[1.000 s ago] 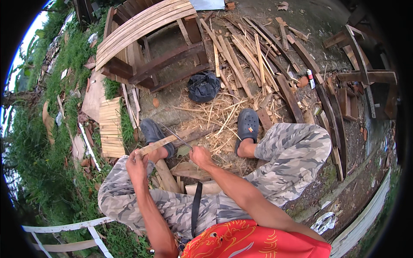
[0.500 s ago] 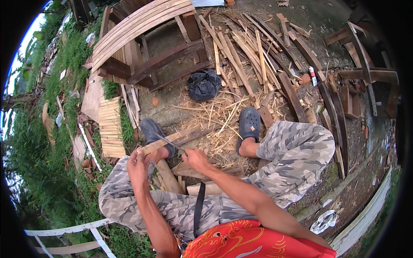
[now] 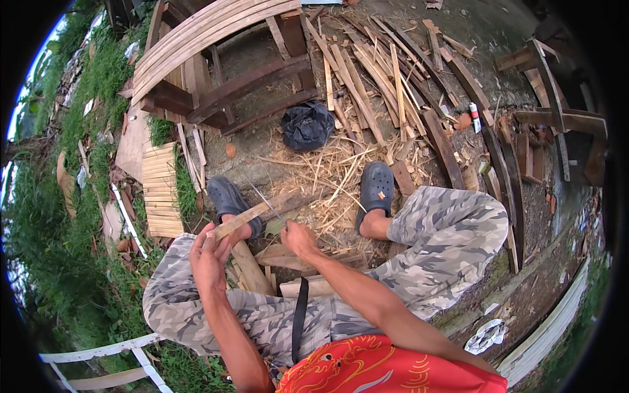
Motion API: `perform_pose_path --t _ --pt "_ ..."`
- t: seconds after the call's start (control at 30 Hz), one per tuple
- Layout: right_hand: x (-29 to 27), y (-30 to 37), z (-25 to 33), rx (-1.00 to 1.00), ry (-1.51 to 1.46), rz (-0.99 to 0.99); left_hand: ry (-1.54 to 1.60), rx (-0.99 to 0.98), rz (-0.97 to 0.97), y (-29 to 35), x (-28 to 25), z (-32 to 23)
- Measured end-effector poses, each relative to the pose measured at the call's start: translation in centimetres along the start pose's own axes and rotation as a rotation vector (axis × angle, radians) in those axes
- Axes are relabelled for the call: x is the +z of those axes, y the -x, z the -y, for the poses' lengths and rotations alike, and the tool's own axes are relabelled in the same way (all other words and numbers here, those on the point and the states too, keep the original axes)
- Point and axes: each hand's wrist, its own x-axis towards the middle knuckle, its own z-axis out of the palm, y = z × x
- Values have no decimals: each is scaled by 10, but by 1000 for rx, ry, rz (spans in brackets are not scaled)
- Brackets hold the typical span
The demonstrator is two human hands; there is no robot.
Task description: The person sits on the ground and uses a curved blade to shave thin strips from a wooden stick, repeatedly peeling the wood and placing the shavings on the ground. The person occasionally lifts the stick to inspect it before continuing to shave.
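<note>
In my left hand (image 3: 208,257) the near end of a flat wooden strip (image 3: 244,219) is pinched between thumb and fingers. The strip slants away to the right, its far end over a darker piece of wood (image 3: 296,204) between my feet. My right hand (image 3: 299,238) is closed round the handle of a long, thin-bladed knife (image 3: 267,200); most of the handle is hidden by the fingers. The blade points up and to the left, crossing the strip near its middle. Pale shavings (image 3: 327,171) are scattered just beyond.
A slatted wooden bench (image 3: 216,33) stands ahead on the left, with a black plastic bag (image 3: 308,126) beside it. Long wood strips (image 3: 380,85) are strewn ahead and right. A bundle of cut sticks (image 3: 162,190) lies left by the grass. Offcuts (image 3: 252,272) lie near my lap.
The knife blade has swung more upright across the strip, and its flat shows more now. My left hand has shifted slightly left and its fingers look more spread along the strip.
</note>
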Motion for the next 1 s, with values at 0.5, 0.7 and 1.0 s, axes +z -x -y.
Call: perform_pose_path --t 0.5,0.7,1.0 --pt "-4 -12 -53 -23 -43 150 73 54 81 -5 7 5" --pt "0 -21 -82 306 61 113 95 25 81 -14 -9 6" --pt "1 -22 -82 297 94 99 108 0 176 -17 -5 -4"
